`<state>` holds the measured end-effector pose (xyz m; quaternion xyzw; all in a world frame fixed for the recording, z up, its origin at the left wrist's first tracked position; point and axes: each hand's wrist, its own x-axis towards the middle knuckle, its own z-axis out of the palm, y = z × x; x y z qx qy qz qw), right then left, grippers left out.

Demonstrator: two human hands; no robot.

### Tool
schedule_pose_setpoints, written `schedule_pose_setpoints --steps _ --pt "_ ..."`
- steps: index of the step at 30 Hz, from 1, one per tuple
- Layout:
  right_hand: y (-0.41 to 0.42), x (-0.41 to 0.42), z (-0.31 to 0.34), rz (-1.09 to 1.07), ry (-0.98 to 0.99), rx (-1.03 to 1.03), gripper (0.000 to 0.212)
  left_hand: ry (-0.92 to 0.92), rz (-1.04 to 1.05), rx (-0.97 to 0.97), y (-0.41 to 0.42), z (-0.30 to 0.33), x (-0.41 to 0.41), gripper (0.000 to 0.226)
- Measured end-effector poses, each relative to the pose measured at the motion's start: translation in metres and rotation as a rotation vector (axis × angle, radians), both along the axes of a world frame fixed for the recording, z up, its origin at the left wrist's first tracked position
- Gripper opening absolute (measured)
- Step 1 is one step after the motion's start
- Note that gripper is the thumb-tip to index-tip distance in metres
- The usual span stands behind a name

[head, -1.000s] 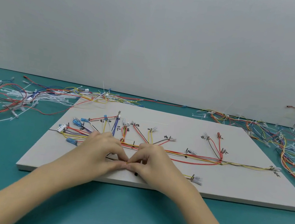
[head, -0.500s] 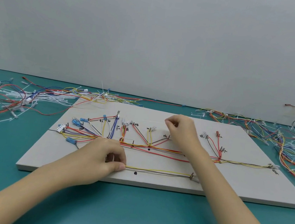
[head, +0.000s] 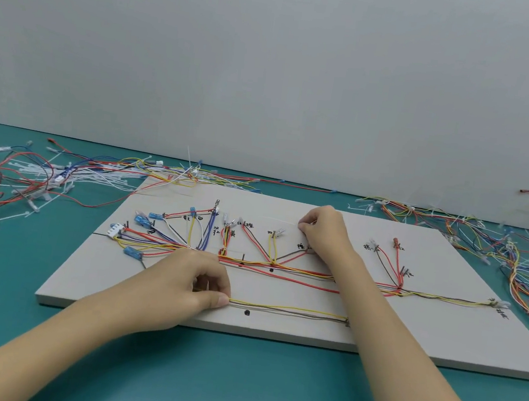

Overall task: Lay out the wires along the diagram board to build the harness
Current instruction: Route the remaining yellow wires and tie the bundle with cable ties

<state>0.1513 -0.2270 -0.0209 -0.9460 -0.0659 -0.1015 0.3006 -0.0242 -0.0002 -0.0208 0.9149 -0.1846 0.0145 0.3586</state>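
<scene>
The left hand (head: 181,284) pinches the left end of a yellow-and-brown wire pair (head: 286,311) between thumb and curled fingers, pressing it to the near part of the diagram board (head: 438,339). The pair runs right along the board, just above a black dot (head: 246,312), to a small terminal (head: 347,322) at its right end. The right hand (head: 322,231) is farther back, fingers curled — it seems to pinch something thin and pale by the branch wires (head: 286,255), though what exactly is too small to tell.

The main trunk (head: 281,268) of red, yellow and brown wires lies along the drawn line in the middle of the board, its branches fanning out to the far side.

The risks, as I judge them: with only one end held, the pair could spring off its line if the pinch slackens. The right forearm crosses over the trunk and close above the pair's right end — a careless pull back could drag laid wires out of place. Loose wire piles (head: 513,261) and cable ties (head: 29,170) beside the board could also snag.
</scene>
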Motion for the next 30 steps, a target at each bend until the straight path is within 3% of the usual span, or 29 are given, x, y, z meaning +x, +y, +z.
schedule_pose_setpoints --steps 5,13,30 --pt "0.003 -0.005 0.012 0.016 0.063 -0.066 0.02 -0.024 -0.009 0.018 0.0 0.0 -0.001 0.019" --pt "0.021 -0.066 0.055 0.387 0.168 0.568 0.006 -0.248 -0.045 0.195 -0.005 0.002 -0.007 0.011" --pt "-0.01 -0.103 0.045 0.399 0.294 0.575 0.013 -0.297 0.013 0.062 -0.009 0.0 -0.01 0.013"
